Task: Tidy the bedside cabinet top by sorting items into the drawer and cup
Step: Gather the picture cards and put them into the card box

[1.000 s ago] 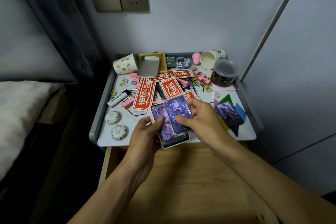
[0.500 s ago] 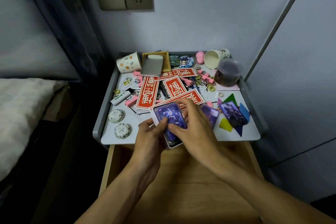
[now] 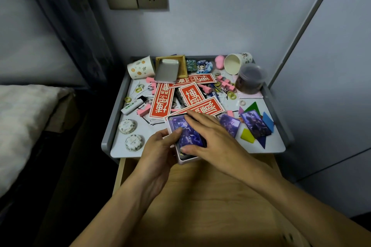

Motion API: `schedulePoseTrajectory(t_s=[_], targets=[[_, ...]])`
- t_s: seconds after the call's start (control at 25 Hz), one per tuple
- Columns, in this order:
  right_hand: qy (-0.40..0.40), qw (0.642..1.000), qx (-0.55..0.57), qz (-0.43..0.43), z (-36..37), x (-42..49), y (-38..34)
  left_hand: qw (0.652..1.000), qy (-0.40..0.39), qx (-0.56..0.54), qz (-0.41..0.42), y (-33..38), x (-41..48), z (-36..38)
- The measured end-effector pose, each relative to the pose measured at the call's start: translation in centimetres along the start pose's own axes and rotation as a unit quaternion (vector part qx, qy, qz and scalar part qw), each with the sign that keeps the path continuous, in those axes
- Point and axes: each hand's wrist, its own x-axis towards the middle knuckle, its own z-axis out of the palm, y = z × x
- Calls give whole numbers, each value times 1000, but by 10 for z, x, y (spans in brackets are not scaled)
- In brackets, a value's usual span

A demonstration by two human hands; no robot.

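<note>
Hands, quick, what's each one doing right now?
Left hand: holds the tin, thumb on the card.
Right hand: pinches the card between thumb and fingers.

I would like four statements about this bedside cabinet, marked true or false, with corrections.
1. The left hand holds the tin while the right hand holds a purple card in it. True.
2. The white lighter lies on the right side of the cabinet top. False: it lies on the left side.
3. Two more purple cards lie on the top, right of the right hand. True.
4. The paper cup at the back right stands upright. False: it lies on its side, mouth towards the camera.
</note>
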Motion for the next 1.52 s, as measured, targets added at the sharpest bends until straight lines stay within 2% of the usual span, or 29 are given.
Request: schedulePoseTrajectory(t_s=[0.12,0.16,0.24,0.28,0.32,0.4,0.44,0.52,0.76,0.88,1.0,1.08,1.16,1.32,1.52], targets=[[-7,1000,-1,-13,2,-1,-1,1000,-5,4,-1,-2,1,0],[15,1000,15,-7,-2,-1,1,1000,-7,4,-1,-3,2,0],[131,989,38,59,-21,1,19,1000,-5,8,0,-3,3,0],[185,976,9,113,-35,2,34,1000,-3,8,3,-2,3,0],[203,962,-54,176,-51,3,49,1000,-2,5,5,-2,3,1],[135,926,-178,305,-72,1,77,1000,-4,-3,1,-3,2,3],[84,910,-203,353,-76,0,85,1000,-4,-1,-3,-3,1,3],[28,898,-205,388,-73,1,94,1000,-1,0,-6,-3,-1,3],[21,901,-193,389,-69,7,103,1000,0,-10,-9,-2,0,2],[98,916,-154,356,-68,10,106,1000,4,-19,-14,0,1,1],[162,943,-1,290,-74,10,98,1000,7,-23,-11,1,3,0],[126,951,83,269,-69,8,86,1000,7,-24,-9,1,3,0],[83,950,64,293,-55,9,77,1000,4,-25,-11,0,3,0],[48,941,-47,331,-41,12,76,1000,6,-20,-15,-1,3,-1],[53,940,-29,337,-45,15,74,1000,9,-22,-16,-1,4,-3]])
